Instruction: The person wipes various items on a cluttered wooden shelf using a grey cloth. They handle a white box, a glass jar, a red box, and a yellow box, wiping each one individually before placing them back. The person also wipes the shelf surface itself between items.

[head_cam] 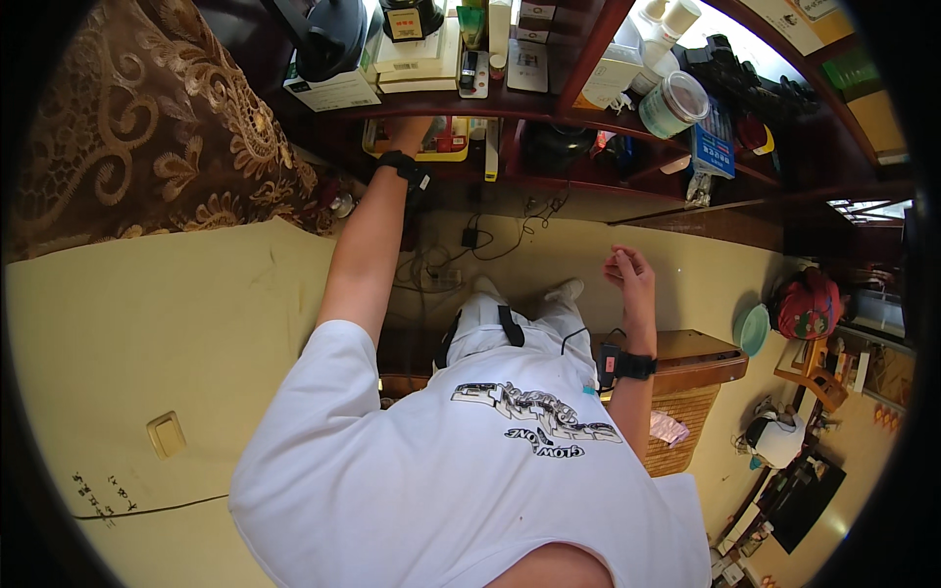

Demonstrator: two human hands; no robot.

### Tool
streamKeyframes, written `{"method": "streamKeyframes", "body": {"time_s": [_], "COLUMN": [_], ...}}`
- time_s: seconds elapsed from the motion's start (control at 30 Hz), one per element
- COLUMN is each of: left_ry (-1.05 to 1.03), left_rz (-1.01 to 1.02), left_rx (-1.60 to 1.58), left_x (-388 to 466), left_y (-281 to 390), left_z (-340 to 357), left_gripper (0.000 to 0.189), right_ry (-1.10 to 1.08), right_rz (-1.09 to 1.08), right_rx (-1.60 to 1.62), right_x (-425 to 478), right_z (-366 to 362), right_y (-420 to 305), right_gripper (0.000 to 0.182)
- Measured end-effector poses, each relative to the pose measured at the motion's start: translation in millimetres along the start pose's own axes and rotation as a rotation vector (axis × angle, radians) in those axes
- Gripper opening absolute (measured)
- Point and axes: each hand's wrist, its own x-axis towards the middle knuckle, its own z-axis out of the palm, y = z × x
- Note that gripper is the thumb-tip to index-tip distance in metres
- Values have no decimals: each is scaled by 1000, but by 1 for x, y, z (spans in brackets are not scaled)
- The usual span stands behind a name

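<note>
My left hand reaches into a shelf compartment, over a shallow yellow tray of mixed small items. The shelf board above hides its fingers, so any grip there cannot be made out. A black strap with a small device circles my left wrist. Beside the tray lies a long yellow-and-white box. My right hand hangs in front of me above the floor, away from the shelves. Its fingers are loosely bent, and nothing shows in them. A black wristband with a cabled device sits on that forearm.
Boxes, a round-lidded jar and a blue box crowd the dark wooden shelves. A patterned brown curtain hangs at left. Cables trail below. A wooden cabinet is at right; farther off is another person.
</note>
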Motion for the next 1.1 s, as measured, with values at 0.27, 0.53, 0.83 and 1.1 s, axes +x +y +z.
{"method": "streamKeyframes", "body": {"time_s": [0.27, 0.53, 0.83, 1.1], "left_ry": [-97, 29, 233, 213], "left_rz": [73, 124, -81, -111], "left_rx": [-421, -335, -637, -719], "left_x": [-35, -87, -133, -207], "left_y": [23, 11, 6, 39], "left_z": [-62, -70, -80, -139], "left_gripper": [42, 86, 97, 96], "right_ry": [-48, -136, -197, -296], "right_rz": [4, -15, -31, -90], "right_rx": [-10, -65, -83, -147], "right_x": [6, 17, 26, 41], "right_z": [9, 16, 17, 21], "right_y": [1, -6, -13, -26], "right_gripper": [27, 26, 25, 26]}}
